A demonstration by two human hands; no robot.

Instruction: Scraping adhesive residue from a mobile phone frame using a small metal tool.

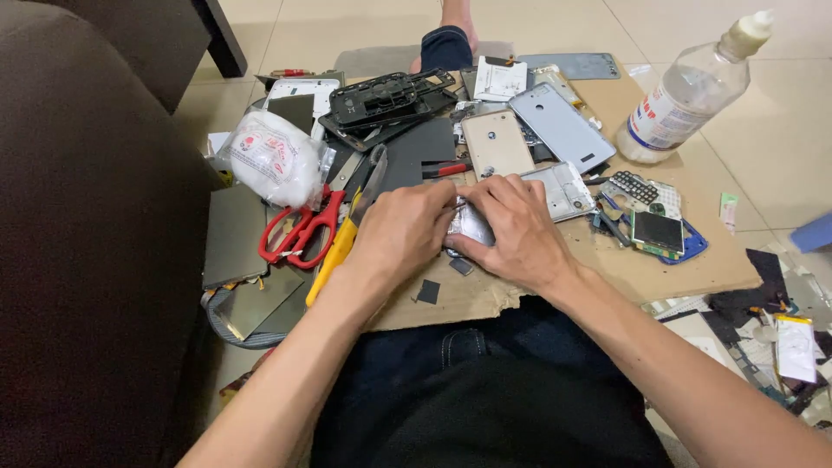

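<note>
While your left hand point(400, 232) and right hand point(513, 232) close together on a small silvery phone part point(472, 227) at the near middle of the cardboard sheet point(693, 269), note the packages. Clear plastic bottle point(685, 91), white label with red and blue print, lies tilted at the far right corner. White wad in a clear bag point(270, 158) sits far left, above the red scissors point(299, 230). Bare cardboard shows along the near torn edge and right side.
</note>
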